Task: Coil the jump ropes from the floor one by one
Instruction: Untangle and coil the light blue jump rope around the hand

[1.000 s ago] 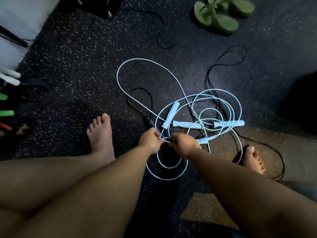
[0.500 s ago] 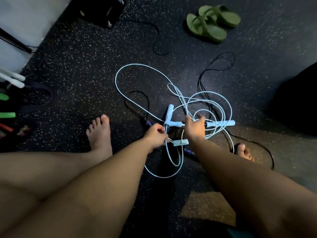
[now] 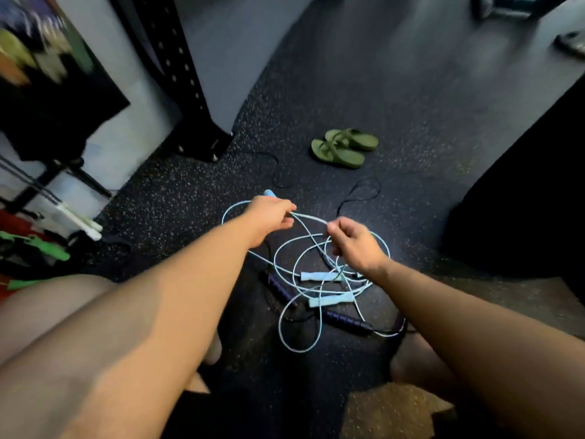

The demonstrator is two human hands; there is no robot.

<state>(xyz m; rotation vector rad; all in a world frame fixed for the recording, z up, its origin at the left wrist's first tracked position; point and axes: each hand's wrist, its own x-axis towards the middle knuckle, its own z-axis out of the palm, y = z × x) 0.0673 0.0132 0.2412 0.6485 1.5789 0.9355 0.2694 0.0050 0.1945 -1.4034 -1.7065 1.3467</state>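
Note:
Light blue jump ropes (image 3: 297, 315) lie tangled on the dark speckled floor between my feet. My left hand (image 3: 269, 217) grips one light blue handle, whose tip shows above my knuckles, lifted off the floor. My right hand (image 3: 354, 245) pinches the cord a short way along from that handle, and the cord runs taut between both hands. Two more light blue handles (image 3: 319, 275) (image 3: 332, 301) lie under my right hand. A black rope with purple handles (image 3: 343, 320) runs beneath the blue tangle.
A pair of green sandals (image 3: 343, 147) sits further out on the floor. The foot of a black rack upright (image 3: 202, 144) stands at the left by the wall. Green and white gear (image 3: 47, 248) lies at the far left. A dark bulky shape (image 3: 522, 198) fills the right.
Both hands have risen off the floor, the left with a blue handle, the right taking the cord beside it. The camera has tilted up, showing more of the room.

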